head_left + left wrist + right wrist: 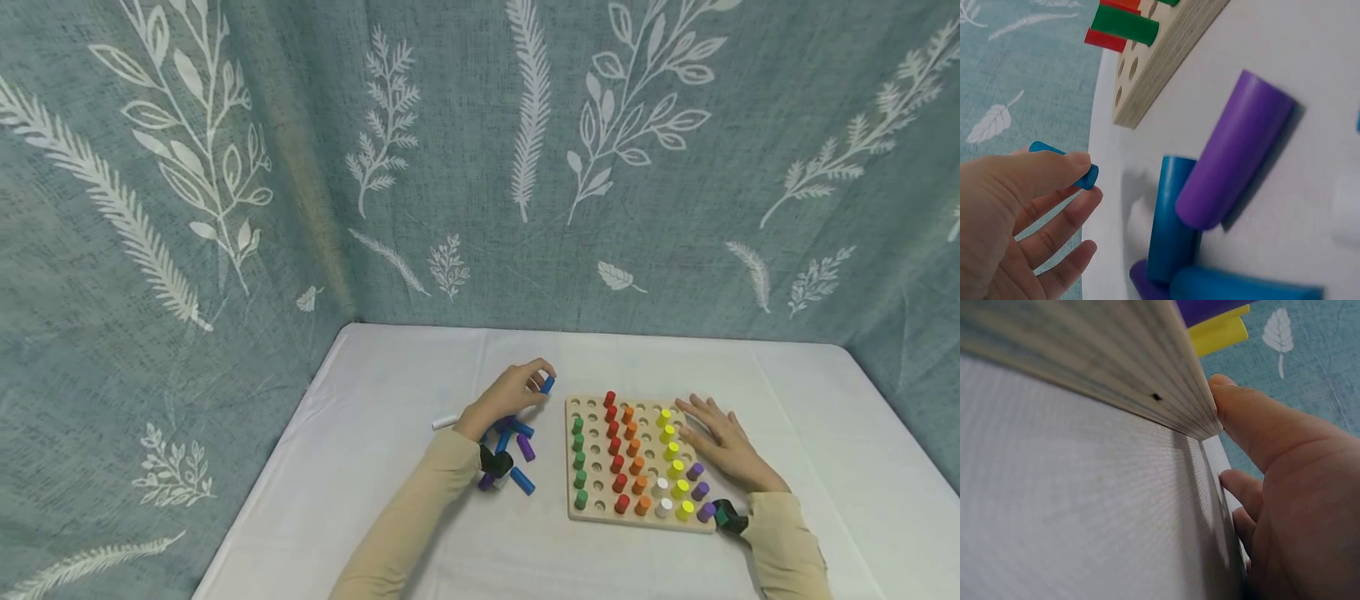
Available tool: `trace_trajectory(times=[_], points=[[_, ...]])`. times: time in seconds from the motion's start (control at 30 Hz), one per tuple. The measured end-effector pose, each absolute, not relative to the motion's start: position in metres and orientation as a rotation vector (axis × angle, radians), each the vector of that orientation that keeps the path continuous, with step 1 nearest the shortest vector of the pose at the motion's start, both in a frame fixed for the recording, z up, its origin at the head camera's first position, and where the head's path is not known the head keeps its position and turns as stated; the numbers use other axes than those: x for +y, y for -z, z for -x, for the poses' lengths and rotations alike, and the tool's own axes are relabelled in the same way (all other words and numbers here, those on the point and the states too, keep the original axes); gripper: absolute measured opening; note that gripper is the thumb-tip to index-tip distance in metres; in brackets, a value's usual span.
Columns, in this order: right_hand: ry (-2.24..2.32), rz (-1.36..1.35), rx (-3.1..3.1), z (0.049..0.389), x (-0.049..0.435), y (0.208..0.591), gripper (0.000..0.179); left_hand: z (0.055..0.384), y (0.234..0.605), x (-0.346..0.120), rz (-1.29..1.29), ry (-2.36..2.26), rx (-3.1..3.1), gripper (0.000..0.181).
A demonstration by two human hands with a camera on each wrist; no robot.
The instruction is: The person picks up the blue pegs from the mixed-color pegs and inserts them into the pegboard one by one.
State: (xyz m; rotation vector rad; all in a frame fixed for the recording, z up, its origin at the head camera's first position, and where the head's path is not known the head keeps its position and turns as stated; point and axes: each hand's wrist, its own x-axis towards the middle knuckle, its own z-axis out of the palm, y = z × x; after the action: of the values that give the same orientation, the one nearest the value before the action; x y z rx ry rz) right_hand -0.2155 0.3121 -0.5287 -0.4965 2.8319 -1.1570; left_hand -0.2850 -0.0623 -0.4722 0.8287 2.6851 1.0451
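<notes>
Between thumb and fingers, my left hand [516, 387] pinches a blue peg [548, 384] above the table, just left of the wooden pegboard [583, 515]. In the left wrist view the same blue peg [1088, 177] pokes out at the thumb tip. My right hand [723, 443] lies at the board's right edge, fingers extended; in the right wrist view its thumb [1254, 412] is right at the board's corner. Columns of green pegs [580, 460], red pegs [615, 446], orange pegs [634, 447] and yellow pegs [672, 451] stand in the board, along with white pegs [661, 488] and purple pegs [701, 491].
Below the left forearm lie loose pegs: a purple peg [526, 447], several blue pegs [522, 481] and a white peg [445, 422] farther left. The white-covered table [525, 558] meets a teal leaf-patterned curtain [465, 167] at the back and sides.
</notes>
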Motion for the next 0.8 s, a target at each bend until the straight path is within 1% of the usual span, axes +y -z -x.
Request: trace_trajectory(times=[0.23, 0.8], points=[[1.147, 0.487, 2.842, 0.215, 0.312, 0.527, 0.056, 0.286, 0.472, -0.051, -0.874, -1.065, 2.668, 0.037], [1.14, 0.452, 2.849, 0.212, 0.309, 0.533, 0.058, 0.281, 0.468, -0.029, -0.866, -1.132, 2.647, 0.033]])
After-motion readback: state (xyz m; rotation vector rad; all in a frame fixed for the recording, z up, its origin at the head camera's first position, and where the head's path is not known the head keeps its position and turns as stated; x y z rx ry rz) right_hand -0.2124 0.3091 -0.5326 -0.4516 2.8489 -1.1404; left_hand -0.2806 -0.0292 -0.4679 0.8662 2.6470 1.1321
